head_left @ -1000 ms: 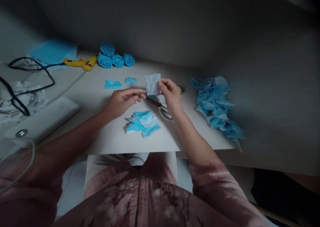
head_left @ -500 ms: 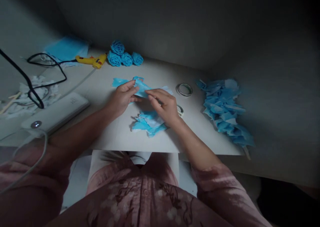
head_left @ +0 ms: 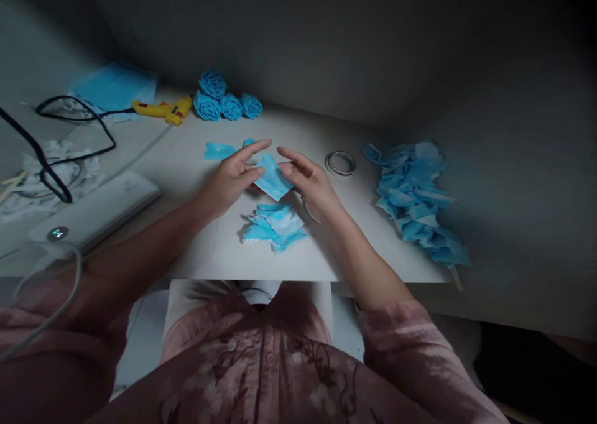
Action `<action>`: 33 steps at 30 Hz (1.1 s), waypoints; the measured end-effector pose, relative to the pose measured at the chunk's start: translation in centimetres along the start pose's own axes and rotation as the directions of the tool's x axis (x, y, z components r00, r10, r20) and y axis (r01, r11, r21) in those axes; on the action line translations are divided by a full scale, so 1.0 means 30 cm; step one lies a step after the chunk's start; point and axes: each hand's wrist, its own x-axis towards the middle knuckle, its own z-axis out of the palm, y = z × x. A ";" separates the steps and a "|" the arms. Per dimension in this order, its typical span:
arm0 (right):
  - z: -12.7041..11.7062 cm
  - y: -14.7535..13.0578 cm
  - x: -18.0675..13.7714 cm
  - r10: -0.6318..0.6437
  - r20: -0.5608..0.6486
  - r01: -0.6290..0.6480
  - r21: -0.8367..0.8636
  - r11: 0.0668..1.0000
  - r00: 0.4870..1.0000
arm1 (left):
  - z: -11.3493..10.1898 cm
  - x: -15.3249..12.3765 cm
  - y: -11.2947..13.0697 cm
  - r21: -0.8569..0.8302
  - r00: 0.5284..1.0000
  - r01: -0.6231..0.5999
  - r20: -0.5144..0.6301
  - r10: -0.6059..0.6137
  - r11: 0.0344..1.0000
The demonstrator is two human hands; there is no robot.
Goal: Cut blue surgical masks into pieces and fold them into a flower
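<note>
My left hand (head_left: 231, 178) and my right hand (head_left: 310, 184) meet over the middle of the pale table (head_left: 196, 256). Between their fingertips they hold a small light-blue fabric piece (head_left: 273, 178) just above the surface. The fingers of both hands are stretched forward and pinch the piece's edges. A small heap of cut blue pieces (head_left: 274, 225) lies just below the hands. Part of a scissors handle (head_left: 305, 209) shows under my right wrist.
A long pile of blue fabric pieces (head_left: 415, 200) lies at the right edge. A roll of tape (head_left: 340, 163) sits beside my right hand. Three blue fabric roses (head_left: 224, 101), a yellow glue gun (head_left: 161, 110), black cables (head_left: 60, 156) and a white device (head_left: 93, 209) occupy the back and left.
My right hand held a whitish piece up alone; then both hands dropped to the table. Now both pinch a blue piece, lifted slightly and turned.
</note>
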 end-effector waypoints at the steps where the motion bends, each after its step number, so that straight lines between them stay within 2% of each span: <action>1: 0.000 0.002 0.001 -0.013 0.009 0.013 0.011 1.000 1.000 | 0.000 0.000 -0.001 0.004 1.000 0.000 0.002 0.000 1.000; 7: -0.012 0.012 0.012 -0.002 -0.048 0.005 0.069 0.998 0.999 | -0.015 0.011 -0.012 -0.028 0.999 0.034 0.001 -0.034 0.999; 10: -0.008 0.015 0.013 -0.034 -0.071 0.039 0.070 0.997 0.997 | -0.016 0.016 -0.019 -0.054 1.000 0.009 -0.012 -0.010 0.998; 14: -0.001 0.020 0.012 -0.047 -0.076 0.047 0.010 0.999 0.996 | -0.016 0.019 -0.030 0.000 1.000 -0.014 0.025 0.014 1.000; 18: -0.013 0.018 0.017 0.001 -0.075 0.001 0.028 1.000 0.997 | -0.023 0.023 -0.034 0.021 1.000 -0.019 -0.020 0.019 1.000; 21: -0.023 0.006 0.014 0.063 -0.048 -0.060 0.077 0.995 0.997 | -0.024 0.022 -0.028 0.003 0.999 -0.016 -0.036 0.016 1.000; 26: -0.007 -0.016 -0.008 0.151 0.089 -0.160 0.110 0.981 0.985 | -0.015 0.014 -0.018 0.033 1.000 -0.010 0.011 0.010 0.999; 29: -0.002 -0.008 -0.007 0.117 0.110 -0.129 0.106 0.986 0.987 | -0.014 0.012 -0.016 0.060 0.999 -0.028 0.018 0.027 0.998; 33: -0.013 0.016 0.011 0.066 0.082 -0.074 0.101 0.992 0.994 | -0.018 0.015 -0.013 0.045 0.999 -0.038 -0.005 0.039 0.998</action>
